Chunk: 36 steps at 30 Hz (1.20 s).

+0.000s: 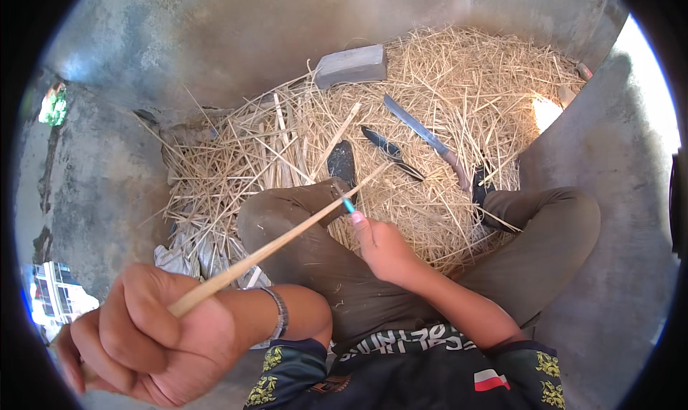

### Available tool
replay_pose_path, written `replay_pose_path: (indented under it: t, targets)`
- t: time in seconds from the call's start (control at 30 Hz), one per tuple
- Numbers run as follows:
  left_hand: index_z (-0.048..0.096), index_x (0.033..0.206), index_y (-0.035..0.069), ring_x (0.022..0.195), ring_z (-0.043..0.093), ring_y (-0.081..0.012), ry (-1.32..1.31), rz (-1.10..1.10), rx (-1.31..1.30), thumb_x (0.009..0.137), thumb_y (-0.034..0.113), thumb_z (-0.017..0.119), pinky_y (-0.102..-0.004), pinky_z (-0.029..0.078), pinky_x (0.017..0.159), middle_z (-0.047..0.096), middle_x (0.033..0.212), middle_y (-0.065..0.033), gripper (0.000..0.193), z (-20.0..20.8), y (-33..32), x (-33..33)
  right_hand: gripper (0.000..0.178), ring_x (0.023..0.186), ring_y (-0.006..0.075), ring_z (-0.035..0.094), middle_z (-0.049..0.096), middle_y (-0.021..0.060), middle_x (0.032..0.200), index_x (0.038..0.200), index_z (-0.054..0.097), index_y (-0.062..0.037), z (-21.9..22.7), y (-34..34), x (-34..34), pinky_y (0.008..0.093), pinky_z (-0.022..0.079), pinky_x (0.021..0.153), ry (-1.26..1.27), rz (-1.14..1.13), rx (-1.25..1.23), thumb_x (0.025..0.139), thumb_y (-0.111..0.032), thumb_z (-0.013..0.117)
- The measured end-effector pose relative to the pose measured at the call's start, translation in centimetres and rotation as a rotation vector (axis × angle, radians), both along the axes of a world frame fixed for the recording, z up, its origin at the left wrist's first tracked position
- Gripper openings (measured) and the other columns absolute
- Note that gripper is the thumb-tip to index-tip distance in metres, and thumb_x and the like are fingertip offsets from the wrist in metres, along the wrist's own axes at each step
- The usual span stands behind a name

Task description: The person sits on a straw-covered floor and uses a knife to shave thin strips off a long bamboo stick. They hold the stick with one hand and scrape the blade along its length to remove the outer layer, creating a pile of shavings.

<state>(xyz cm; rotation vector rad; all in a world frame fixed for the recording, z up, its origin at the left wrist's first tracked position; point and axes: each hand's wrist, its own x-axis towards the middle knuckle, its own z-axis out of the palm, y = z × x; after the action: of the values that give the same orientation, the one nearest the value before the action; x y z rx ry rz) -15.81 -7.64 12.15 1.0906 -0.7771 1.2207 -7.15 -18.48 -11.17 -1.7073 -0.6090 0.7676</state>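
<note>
My left hand [154,331], raised close at the lower left, is wrapped round the thick end of a pale bamboo stick [279,241]. The stick slants up and away to the right, across my bent leg, its far end over the straw. My right hand [383,249] is closed on a small teal-handled knife [349,205]. The knife meets the stick partway along; its blade is small and hard to make out. Beyond the hands, a machete [418,125] with a brown handle lies on the straw. A dark, long flat object [390,152] rests left of it.
Loose straw and thin shavings [459,87] cover the floor between grey concrete walls [236,30]. A grey block [351,66] stands against the far wall. Longer bamboo strips [282,123] lie at the left. My legs [530,231] are folded on both sides.
</note>
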Motion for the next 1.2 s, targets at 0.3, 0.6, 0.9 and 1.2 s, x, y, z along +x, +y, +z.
replay_pose_path:
  t: [0.3, 0.6, 0.9, 1.2]
  targets:
    - [0.053, 0.095, 0.007, 0.047, 0.031, -0.0016, 0.035, 0.318, -0.035, 0.095, 0.011, 0.06, -0.0191, 0.024, 0.045, 0.038, 0.063, 0.0078, 0.008, -0.5, 0.6, -0.9, 0.051, 0.06, 0.0444, 0.057, 0.055, 0.0255, 0.065, 0.089, 0.056, 0.0023, 7.2, -2.1, -2.6, 0.0487, 0.044, 0.059, -0.002, 0.115, 0.255, 0.109, -0.038, 0.032]
    - [0.053, 0.096, 0.009, 0.049, 0.027, -0.0032, 0.044, 0.39, -0.077, 0.096, 0.014, 0.062, -0.0205, 0.024, 0.048, 0.034, 0.063, 0.0075, 0.01, -0.6, 0.2, -1.3, 0.047, 0.052, 0.0377, 0.052, 0.05, 0.0205, 0.058, 0.088, 0.054, 0.0014, 3.1, -0.4, -2.1, 0.0468, 0.042, 0.054, -0.125, 0.032, 0.199, 0.109, -0.036, 0.036]
    - [0.052, 0.094, 0.01, 0.05, 0.026, -0.0036, 0.066, 0.394, -0.082, 0.097, 0.016, 0.061, -0.0206, 0.022, 0.048, 0.031, 0.064, 0.0066, 0.012, -0.3, 1.0, -0.8, 0.049, 0.055, 0.0441, 0.056, 0.053, 0.023, 0.058, 0.093, 0.059, 0.0019, -0.8, 0.9, -0.9, 0.0497, 0.044, 0.057, -0.211, -0.055, 0.06, 0.108, -0.038, 0.035]
    - [0.049, 0.087, 0.011, 0.049, 0.027, -0.0043, 0.044, 0.385, 0.006, 0.095, 0.013, 0.055, -0.0225, 0.024, 0.049, 0.033, 0.064, 0.0076, 0.01, -0.4, 2.4, -1.6, 0.054, 0.064, 0.049, 0.062, 0.062, 0.0269, 0.065, 0.09, 0.062, 0.0003, -5.3, 1.9, 0.1, 0.0569, 0.049, 0.06, -0.245, -0.116, -0.043, 0.107, -0.042, 0.033]
